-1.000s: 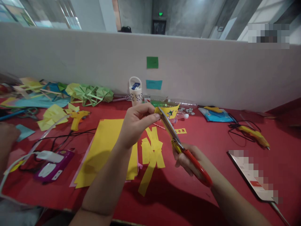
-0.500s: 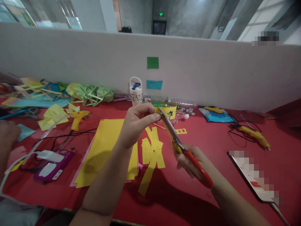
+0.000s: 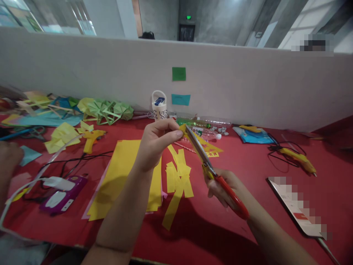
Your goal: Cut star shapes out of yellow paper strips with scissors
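Note:
My left hand (image 3: 161, 143) pinches a small piece of yellow paper (image 3: 182, 128) between thumb and forefinger. My right hand (image 3: 224, 187) grips scissors (image 3: 230, 195) with red handles, their blades pointing up and left, tips right at the paper. The blades look closed together. Beyond them, a blurred yellow paper scrap (image 3: 211, 146) hangs or drops low over the table, apart from my left fingers. Close to it lies a yellow strip with star-shaped cut-outs (image 3: 213, 154). Several yellow paper strips (image 3: 179, 173) are heaped between my forearms.
Yellow sheets (image 3: 107, 198) are stacked under my left forearm. A purple power strip (image 3: 64, 193) and a yellow glue gun (image 3: 92, 140) lie left, another glue gun (image 3: 299, 160) right. A phone (image 3: 298, 209) is at right. Plastic bottles (image 3: 206, 133) and a cup (image 3: 159, 108) stand behind. Another person's hand (image 3: 11, 154) is at far left.
The larger yellow scrap has come off behind the blades and dropped down and right. My left hand has shifted slightly left with the small piece; the scissors have barely moved.

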Demonstrator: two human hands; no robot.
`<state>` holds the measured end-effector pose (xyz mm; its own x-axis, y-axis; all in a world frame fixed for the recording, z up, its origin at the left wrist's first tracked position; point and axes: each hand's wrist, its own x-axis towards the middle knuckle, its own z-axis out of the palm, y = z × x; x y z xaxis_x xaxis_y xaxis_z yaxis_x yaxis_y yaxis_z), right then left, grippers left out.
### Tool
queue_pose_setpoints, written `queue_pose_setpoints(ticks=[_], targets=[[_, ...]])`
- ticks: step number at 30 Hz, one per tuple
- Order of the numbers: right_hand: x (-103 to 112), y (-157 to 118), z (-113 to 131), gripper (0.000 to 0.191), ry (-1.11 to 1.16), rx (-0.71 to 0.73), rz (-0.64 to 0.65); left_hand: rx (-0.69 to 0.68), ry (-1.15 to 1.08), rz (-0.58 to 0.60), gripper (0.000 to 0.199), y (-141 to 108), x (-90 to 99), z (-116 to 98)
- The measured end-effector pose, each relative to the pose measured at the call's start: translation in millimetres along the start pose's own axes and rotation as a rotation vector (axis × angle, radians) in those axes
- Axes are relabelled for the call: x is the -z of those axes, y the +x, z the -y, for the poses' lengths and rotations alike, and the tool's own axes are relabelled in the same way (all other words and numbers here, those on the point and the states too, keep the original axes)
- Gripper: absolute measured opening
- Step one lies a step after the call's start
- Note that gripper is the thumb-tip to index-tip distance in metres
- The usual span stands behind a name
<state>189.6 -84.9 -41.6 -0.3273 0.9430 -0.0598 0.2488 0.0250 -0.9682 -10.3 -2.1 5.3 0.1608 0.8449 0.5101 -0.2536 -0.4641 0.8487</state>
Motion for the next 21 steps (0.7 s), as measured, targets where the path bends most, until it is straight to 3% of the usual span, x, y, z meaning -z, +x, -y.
queue_pose_setpoints(ticks=[8, 16, 21], targets=[[-3.3, -0.5, -0.4, 0.044, 0.049, -0.004, -0.021, 0.106, -0.028, 0.012, 0.012, -0.7, -9.2, 1.4], [-1.0, 1.5, -2.5, 0.043, 0.003, 0.037, -0.031, 0.008, 0.028, -0.076, 0.008, 0.7, -5.9, 6.0], [2.2, 1.1, -2.1, 0.049, -0.053, 0.018, -0.011, -0.032, 0.070, -0.050, 0.011, 1.0, -2.8, 4.7]])
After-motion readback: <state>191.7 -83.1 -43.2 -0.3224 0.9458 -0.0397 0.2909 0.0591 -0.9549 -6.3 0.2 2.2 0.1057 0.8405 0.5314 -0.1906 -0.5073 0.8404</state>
